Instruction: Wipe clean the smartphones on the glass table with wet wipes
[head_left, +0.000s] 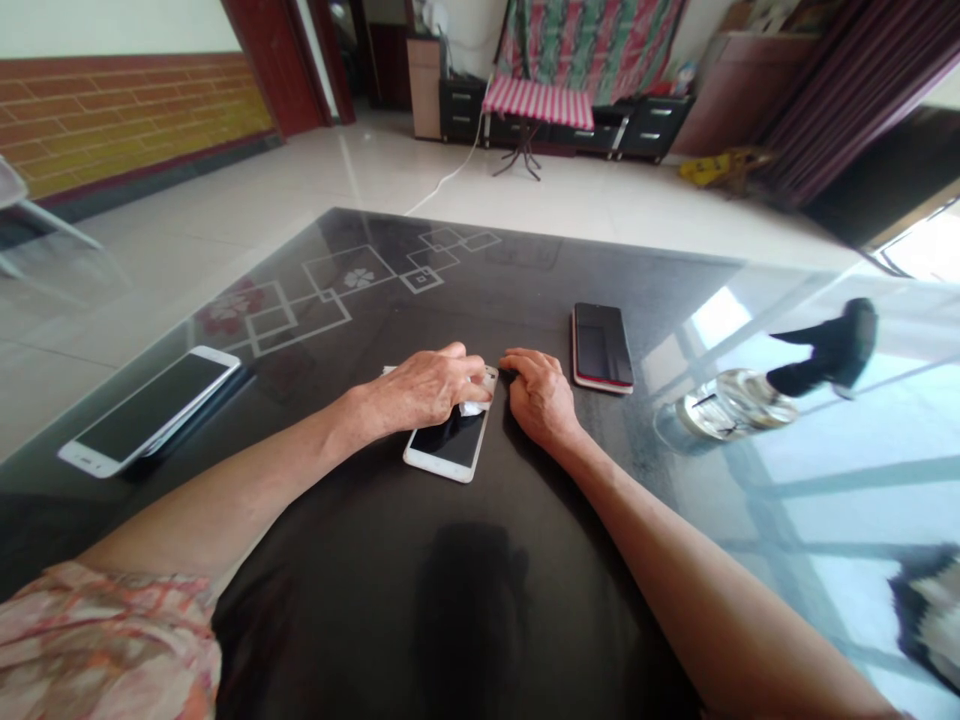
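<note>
A white-framed smartphone lies face up on the dark glossy table, its upper part covered by my left hand. Under the bent fingers of that hand, a crumpled white tissue presses against the screen. My right hand rests closed on the table at the phone's right side, fingers curled in. Its fingertips come close to the phone's upper right corner; whether they touch it I cannot tell. Nothing shows in the right hand.
Stacked phones with a red edge lie right of my hands. Further right is a clear spray bottle with a black trigger. More stacked phones, a white one on top, lie at left. A dark and pale bundle sits at the right edge.
</note>
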